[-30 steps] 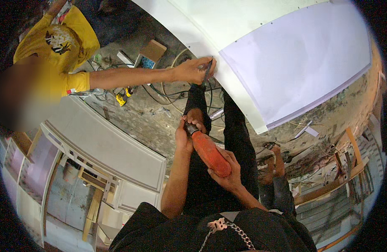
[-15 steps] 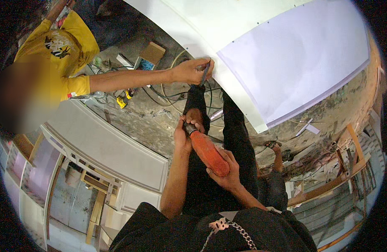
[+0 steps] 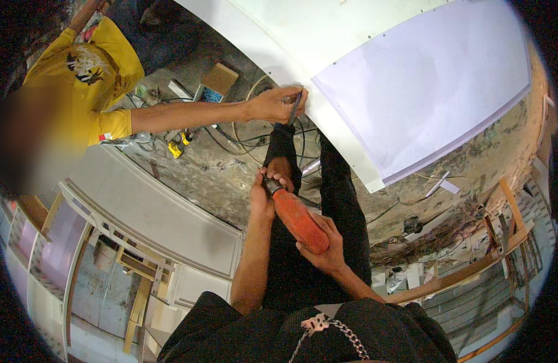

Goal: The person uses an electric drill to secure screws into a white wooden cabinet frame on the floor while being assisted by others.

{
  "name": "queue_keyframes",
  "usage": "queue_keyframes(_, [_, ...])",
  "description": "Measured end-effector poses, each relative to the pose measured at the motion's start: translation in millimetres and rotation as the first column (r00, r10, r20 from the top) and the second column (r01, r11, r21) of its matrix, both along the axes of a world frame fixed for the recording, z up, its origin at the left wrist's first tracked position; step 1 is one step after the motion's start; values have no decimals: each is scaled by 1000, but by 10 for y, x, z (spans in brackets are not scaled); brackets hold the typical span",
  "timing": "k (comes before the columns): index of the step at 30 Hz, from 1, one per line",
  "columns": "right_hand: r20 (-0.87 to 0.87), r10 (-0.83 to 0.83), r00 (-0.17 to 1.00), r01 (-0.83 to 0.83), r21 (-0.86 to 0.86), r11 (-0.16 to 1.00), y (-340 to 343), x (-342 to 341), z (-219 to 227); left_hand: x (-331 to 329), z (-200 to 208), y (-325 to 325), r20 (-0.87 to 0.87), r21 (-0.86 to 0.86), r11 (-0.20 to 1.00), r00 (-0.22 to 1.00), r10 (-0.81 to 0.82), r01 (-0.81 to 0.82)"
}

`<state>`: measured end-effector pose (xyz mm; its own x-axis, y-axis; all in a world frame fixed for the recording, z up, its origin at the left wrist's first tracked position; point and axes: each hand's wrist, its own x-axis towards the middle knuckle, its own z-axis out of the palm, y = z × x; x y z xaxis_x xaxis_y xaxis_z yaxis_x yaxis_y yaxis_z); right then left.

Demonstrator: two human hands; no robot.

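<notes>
A red-orange handheld power tool [image 3: 301,221] with a dark metal nose lies slanted across my lap; its exact kind is hard to make out. Around its rear body, my right hand [image 3: 326,249] is closed. My left hand [image 3: 261,195] has its fingers closed about the nose end, partly hidden by it. Beyond the tool, a large white panel [image 3: 342,136] with small dots along its edges spans the upper right. A co-worker's hand [image 3: 278,104], reaching from the left, pinches a thin dark stick-like thing [image 3: 296,106] against the panel's edge.
Cables [image 3: 236,140] trail over the rough floor beside an open cardboard box [image 3: 220,78] of blue items. Near it lies a yellow-and-black tool [image 3: 177,147]. A pale framed board [image 3: 164,209] stands at left, and wooden framing [image 3: 512,209] with scraps at right.
A bystander's leg and sandalled foot at the lower right have gone out of view. Both my hands keep their hold on the power tool, and the co-worker's hand stays at the panel edge.
</notes>
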<state>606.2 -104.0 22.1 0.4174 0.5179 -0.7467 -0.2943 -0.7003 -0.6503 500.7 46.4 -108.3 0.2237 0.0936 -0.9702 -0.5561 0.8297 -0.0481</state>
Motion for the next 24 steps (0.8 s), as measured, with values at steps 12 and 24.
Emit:
queue_keyframes(12, [-12, 3, 1000, -3, -4, 1000, 88, 85, 41, -24, -55, 15, -59, 84, 990, 992, -109, 114])
queue_keyframes(24, [104, 16, 994, -14, -20, 1000, 92, 203, -15, 400, -151, 25, -47, 10, 987, 986, -162, 163])
